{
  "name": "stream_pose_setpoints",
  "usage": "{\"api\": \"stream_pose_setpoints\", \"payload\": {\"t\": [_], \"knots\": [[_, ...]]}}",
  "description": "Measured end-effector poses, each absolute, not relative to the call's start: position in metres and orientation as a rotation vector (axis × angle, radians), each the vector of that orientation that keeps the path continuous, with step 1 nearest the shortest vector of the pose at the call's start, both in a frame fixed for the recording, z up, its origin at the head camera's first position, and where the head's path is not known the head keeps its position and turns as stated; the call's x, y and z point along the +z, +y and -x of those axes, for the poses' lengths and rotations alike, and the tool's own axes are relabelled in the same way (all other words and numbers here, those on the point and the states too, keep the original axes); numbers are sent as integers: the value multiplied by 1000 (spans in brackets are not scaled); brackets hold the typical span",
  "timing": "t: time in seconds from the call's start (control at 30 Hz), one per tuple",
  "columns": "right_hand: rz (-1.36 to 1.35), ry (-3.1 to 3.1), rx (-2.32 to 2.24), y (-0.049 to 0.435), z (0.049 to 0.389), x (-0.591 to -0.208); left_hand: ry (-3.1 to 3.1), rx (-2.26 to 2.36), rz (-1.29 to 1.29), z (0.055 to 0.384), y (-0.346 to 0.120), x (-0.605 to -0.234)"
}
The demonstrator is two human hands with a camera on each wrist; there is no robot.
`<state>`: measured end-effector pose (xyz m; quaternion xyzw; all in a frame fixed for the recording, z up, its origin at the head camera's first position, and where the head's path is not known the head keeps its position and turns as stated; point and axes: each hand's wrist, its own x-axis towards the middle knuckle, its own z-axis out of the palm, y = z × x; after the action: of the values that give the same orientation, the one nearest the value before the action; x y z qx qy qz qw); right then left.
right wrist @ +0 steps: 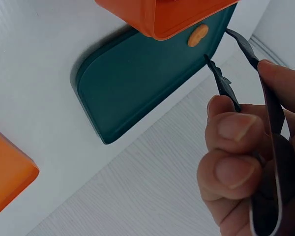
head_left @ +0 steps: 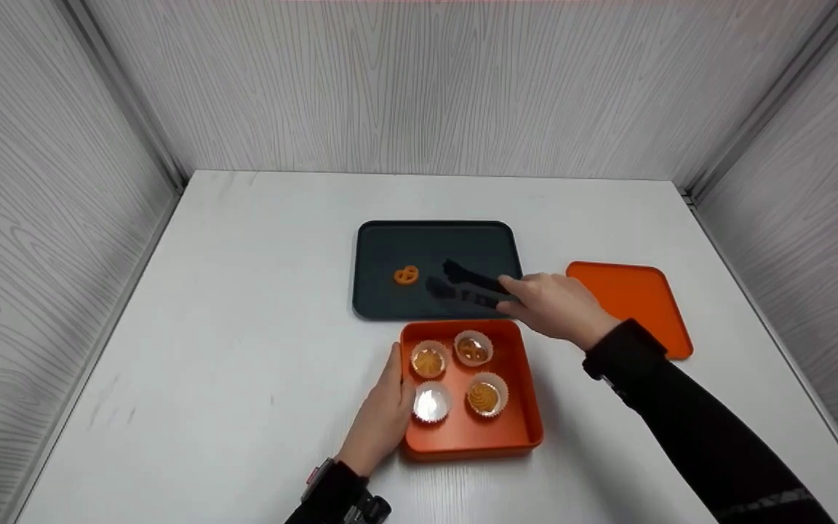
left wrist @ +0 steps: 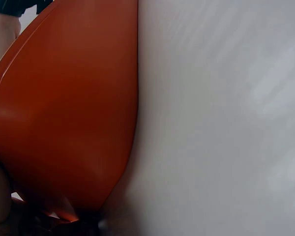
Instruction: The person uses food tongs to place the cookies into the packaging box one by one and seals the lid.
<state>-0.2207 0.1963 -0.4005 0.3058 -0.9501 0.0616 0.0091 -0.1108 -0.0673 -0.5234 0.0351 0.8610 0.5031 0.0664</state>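
Note:
My left hand (head_left: 382,411) grips the left wall of an orange box (head_left: 463,437), its thumb at the rim. White paper cups stand inside: one holds a pretzel piece (head_left: 472,350), one a round biscuit (head_left: 428,362), one a swirled biscuit (head_left: 483,397), and the front left cup (head_left: 431,402) shows only its shiny bottom. With my right hand (head_left: 561,309) I hold black tongs (right wrist: 273,113), their tips apart and empty, over the dark green tray (head_left: 390,244). A small pretzel (head_left: 406,275) lies on that tray, left of the tips.
An orange lid-like panel (head_left: 633,298) lies flat at the right, partly behind my right forearm. The green tray sits just beyond the box. Pale wood-grain walls (head_left: 419,87) enclose the white table (head_left: 244,349) at the back and both sides.

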Motion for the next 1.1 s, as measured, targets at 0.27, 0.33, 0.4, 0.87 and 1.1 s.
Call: {"api": "stream_pose_setpoints", "payload": {"t": [0.27,0.33,0.4,0.87,1.1], "knots": [[-947,-3040,141,181,239,-407,2598,1514,-110,111,-66,-523],[-945,-3053,120,179,242,-408,2596,1514,-108,111,-66,-522],[-940,-3070,109,176,244,-409,2591,1515,-105,111,-66,-522],[-923,-3163,62,160,255,-418,2597,1511,-109,111,-67,-523],[-895,-3176,44,152,259,-421,2588,1510,-104,111,-68,-523]]}}
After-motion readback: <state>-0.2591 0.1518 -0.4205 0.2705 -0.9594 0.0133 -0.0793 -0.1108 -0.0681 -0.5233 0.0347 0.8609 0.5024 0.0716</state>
